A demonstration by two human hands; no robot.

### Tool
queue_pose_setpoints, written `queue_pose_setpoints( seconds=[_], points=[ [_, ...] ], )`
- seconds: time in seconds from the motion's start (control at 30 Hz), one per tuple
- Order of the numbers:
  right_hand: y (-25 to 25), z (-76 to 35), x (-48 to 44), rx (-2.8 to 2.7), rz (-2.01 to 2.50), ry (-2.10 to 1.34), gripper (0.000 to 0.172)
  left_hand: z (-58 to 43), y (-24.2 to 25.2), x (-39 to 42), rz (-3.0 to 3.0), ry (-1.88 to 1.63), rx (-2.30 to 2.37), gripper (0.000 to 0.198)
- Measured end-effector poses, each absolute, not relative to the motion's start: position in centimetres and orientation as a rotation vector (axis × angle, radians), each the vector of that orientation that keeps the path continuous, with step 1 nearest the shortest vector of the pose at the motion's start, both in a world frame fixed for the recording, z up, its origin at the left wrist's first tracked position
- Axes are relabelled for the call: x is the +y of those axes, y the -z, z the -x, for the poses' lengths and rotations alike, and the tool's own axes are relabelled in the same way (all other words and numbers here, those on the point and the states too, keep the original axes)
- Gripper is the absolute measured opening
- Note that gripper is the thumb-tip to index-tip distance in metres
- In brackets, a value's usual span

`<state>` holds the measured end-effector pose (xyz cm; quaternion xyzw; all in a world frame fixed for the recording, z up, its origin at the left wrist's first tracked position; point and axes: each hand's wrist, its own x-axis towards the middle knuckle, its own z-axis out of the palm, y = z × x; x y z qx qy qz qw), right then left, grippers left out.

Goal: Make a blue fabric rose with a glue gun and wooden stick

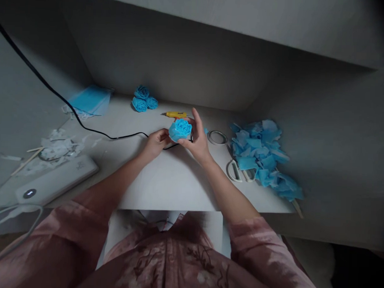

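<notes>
A blue rosette flower (180, 130), made of ruffled petals, is held up over the white tabletop between my two hands. My right hand (199, 140) grips it from the right, thumb at its lower edge and one finger pointing upward. At its left side, the curled fingers of my left hand (157, 143) pinch its edge; the fingertips are partly hidden. Just behind the flower lies a yellow glue gun (175, 114), partly covered by the flower and my right hand. A black cord (116, 137) runs behind my left hand.
Three finished-looking blue flowers (139, 103) sit at the back, beside flat blue face masks (92, 99). On the right are a tape ring (226, 139), white-handled scissors (231, 169) and piled blue scraps (253, 148). A white power bank (60, 182), sticks (26, 161) and white scraps (58, 148) lie left.
</notes>
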<state>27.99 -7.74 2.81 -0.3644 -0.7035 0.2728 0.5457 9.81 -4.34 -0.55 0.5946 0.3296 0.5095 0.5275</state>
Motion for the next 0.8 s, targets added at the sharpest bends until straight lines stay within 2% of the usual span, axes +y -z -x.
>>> queue_pose_setpoints(
  seconds=[0.8],
  points=[
    [-4.3, -28.5, -8.5, -1.722, 1.012, -0.564, 0.101, -9.7, 0.2, -4.3, -1.357, -1.274, 0.803, 0.019]
  ],
)
